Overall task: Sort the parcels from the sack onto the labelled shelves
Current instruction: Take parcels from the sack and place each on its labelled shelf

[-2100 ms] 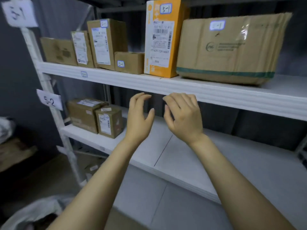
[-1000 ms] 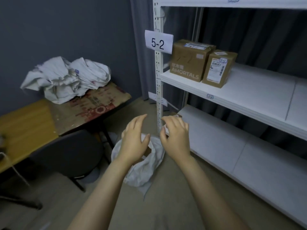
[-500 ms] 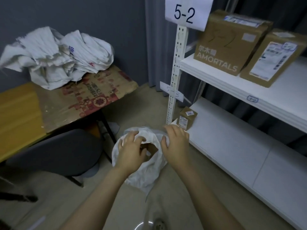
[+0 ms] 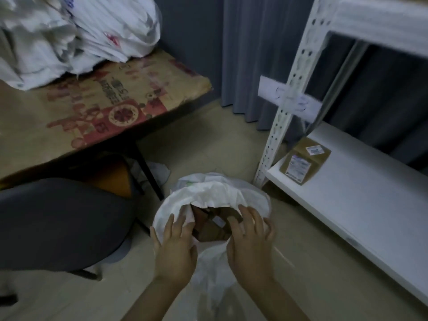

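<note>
Sack point(image 4: 209, 195) on floor point(image 4: 203, 147), mouth open; parcels point(image 4: 209, 229) lay inside. Left hand point(image 4: 176, 249): fingers spread, pressed rim. Right hand point(image 4: 250, 247): fingers bent over parcel, grip unclear. Judged best: hold rim wide, lift one.

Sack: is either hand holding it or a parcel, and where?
Left hand rests straight-fingered on the left rim of the sack. Right hand curls into the mouth over the parcels; a grip cannot be told.
</note>
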